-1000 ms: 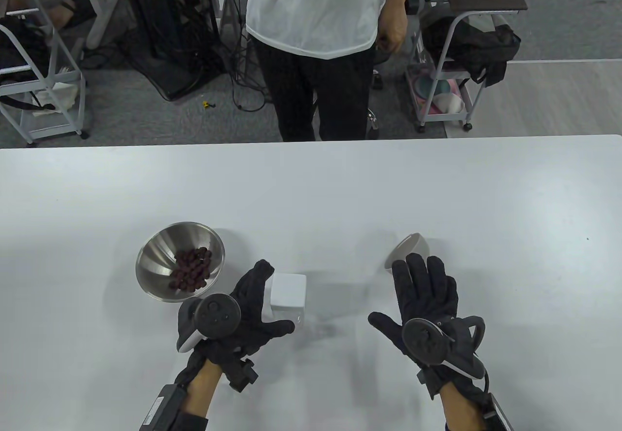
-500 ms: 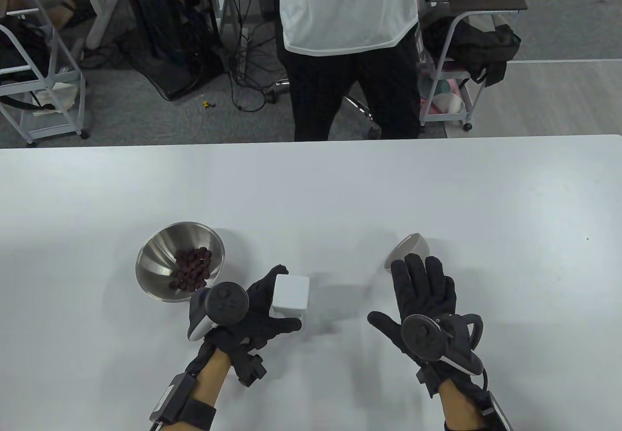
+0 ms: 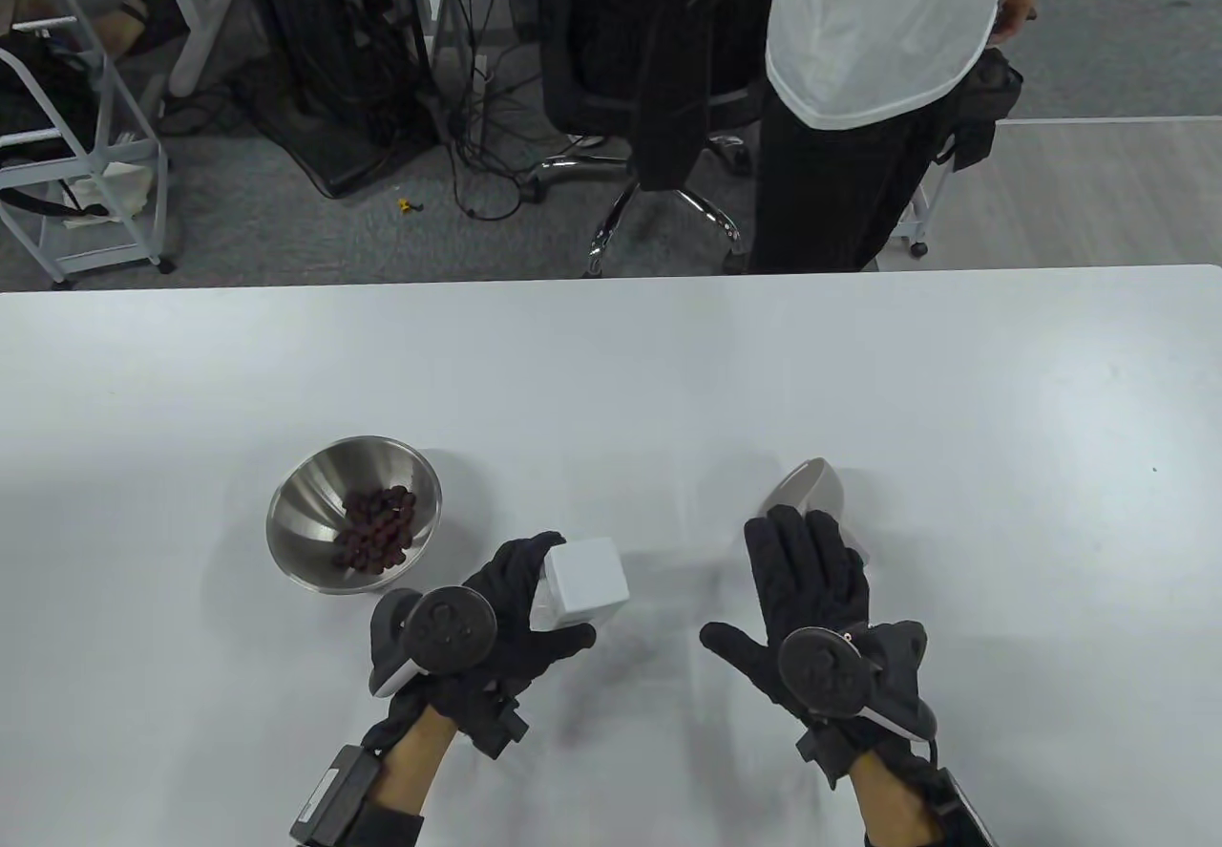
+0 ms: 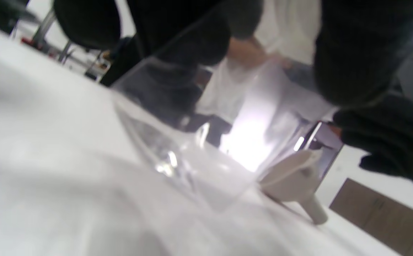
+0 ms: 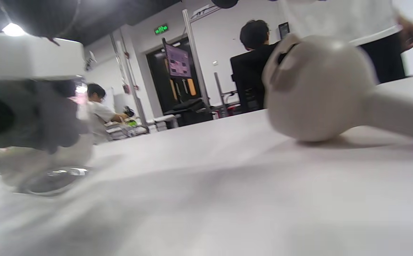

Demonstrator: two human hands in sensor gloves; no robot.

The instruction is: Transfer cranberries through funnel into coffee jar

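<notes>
A clear coffee jar with a white square lid (image 3: 592,582) is gripped by my left hand (image 3: 565,591), fingers behind it and thumb in front; it looks slightly tilted. The left wrist view shows its clear body (image 4: 192,142) close up. A beige funnel (image 3: 811,489) lies on its side on the table. My right hand (image 3: 764,589) is open with fingers spread just in front of it, covering its spout. The right wrist view shows the funnel (image 5: 316,92) lying on the table. Dark cranberries (image 3: 377,527) sit in a steel bowl (image 3: 305,513) left of the jar.
The white table (image 3: 611,370) stretches far beyond the objects. A person in a white shirt (image 3: 878,16) stands behind its far edge at the right, beside a black office chair (image 3: 649,54). Carts and cables are on the floor beyond.
My left hand closed around the jar and shifted it a little right, tilting it. My right hand slid slightly left and nearer. The person behind the table walked to the right.
</notes>
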